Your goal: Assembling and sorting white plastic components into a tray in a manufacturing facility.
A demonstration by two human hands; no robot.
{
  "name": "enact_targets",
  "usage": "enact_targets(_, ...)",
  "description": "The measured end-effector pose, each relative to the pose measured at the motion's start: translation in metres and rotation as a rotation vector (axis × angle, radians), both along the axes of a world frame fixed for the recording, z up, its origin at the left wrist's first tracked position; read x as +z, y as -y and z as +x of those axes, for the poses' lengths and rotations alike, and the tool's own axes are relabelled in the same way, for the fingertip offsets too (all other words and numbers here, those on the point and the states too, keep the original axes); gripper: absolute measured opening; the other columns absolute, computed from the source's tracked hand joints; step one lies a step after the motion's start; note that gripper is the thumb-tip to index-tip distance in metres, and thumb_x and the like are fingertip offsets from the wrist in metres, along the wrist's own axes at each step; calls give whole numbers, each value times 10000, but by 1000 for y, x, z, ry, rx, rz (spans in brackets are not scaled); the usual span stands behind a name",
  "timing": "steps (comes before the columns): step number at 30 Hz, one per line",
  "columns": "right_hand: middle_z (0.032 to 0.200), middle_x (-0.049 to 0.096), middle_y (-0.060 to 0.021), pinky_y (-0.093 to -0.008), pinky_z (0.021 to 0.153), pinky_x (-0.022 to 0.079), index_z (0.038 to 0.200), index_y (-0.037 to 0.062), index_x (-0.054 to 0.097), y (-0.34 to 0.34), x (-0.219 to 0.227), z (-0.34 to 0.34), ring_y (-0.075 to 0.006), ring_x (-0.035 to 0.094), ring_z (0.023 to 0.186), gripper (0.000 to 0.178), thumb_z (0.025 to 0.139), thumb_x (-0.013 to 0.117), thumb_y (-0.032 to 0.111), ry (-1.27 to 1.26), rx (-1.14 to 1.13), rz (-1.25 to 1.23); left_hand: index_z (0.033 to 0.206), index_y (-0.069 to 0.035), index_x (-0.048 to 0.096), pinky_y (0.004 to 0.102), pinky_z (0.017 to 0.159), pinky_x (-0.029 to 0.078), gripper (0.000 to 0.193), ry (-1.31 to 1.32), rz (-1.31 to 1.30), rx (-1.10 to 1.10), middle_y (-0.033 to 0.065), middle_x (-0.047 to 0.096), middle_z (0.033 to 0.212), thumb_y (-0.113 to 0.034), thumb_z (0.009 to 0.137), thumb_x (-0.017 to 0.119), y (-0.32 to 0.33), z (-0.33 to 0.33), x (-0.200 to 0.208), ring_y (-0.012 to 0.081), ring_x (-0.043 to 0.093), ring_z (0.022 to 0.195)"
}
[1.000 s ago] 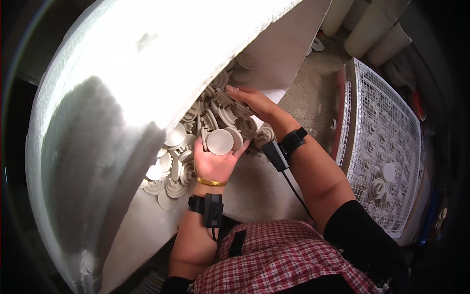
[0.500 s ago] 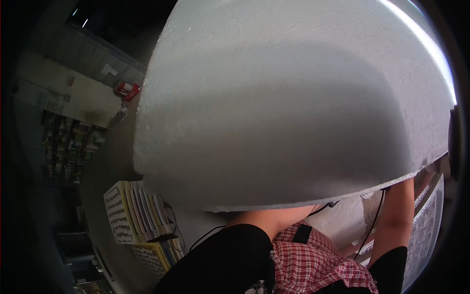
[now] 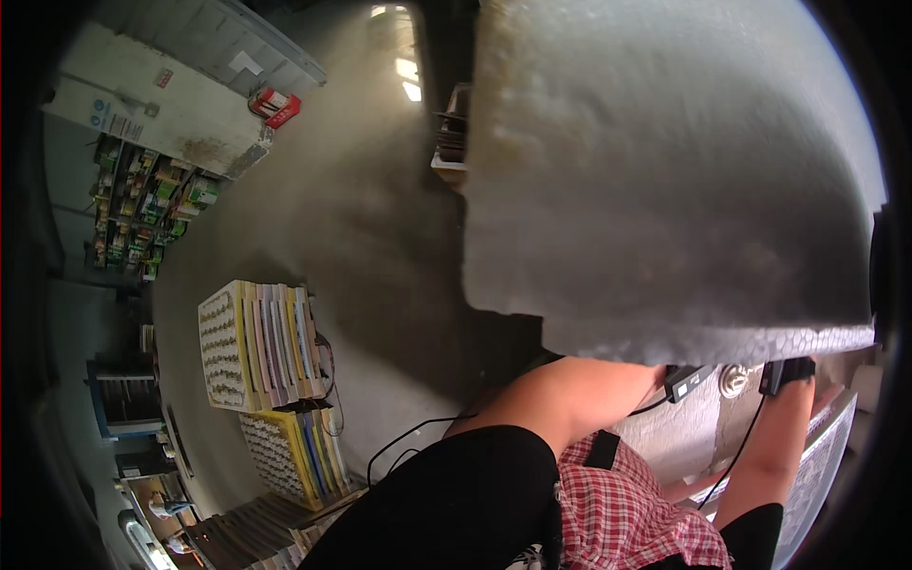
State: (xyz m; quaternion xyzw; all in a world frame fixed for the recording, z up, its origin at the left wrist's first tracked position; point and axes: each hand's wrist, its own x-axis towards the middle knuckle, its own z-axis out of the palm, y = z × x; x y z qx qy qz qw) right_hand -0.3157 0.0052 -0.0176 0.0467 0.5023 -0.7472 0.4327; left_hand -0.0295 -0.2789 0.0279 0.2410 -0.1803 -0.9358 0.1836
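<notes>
A large white foam block (image 3: 684,190) fills the upper right, raised close in front of me. Its lower edge (image 3: 703,344) shows a beaded, grainy texture. My left forearm (image 3: 589,389), in a black sleeve, reaches up to the underside of the block. My right forearm (image 3: 769,446) runs up to the same edge further right. Both hands are hidden behind the foam, so their fingers do not show. Black strapped devices with cables sit at the left wrist (image 3: 684,382) and the right wrist (image 3: 787,374).
Upright stacked panels with studded white faces (image 3: 223,347) stand on the floor at left, with yellow ones (image 3: 275,456) below. Green-and-white items fill a shelf (image 3: 152,204). A red box (image 3: 275,106) is by the wall. A white perforated crate (image 3: 822,475) is at right.
The foam block has shifted right across the view and turned, uncovering the floor and more of the left side. Both forearms and the wrist devices show more than before.
</notes>
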Motion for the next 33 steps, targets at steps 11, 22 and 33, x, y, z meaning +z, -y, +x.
enact_targets(11,1104,672,-84,-368,827,559,1166,64,619,-57,39,9,-183,656,954,458,912,614,445,-49,-157,73,1403,-124,410,632,1004,397,632,-181,308,-677,132,473,1395,-555,955,295,-205,-137,-1,355,456,1282)
enact_targets(22,1021,695,-74,-331,757,584,1172,56,602,-57,38,28,-167,681,851,429,910,631,395,-106,-293,-55,1442,-124,347,662,1049,335,695,-197,329,-741,160,404,1445,-585,923,375,-197,-136,-6,386,389,1329)
enact_targets(33,986,697,-86,-338,729,590,1097,60,607,-69,57,71,-184,689,809,340,932,601,358,-30,-442,-283,1401,-104,402,657,1062,321,680,-161,259,-886,155,449,1394,-579,914,420,-189,-123,16,367,434,1287)
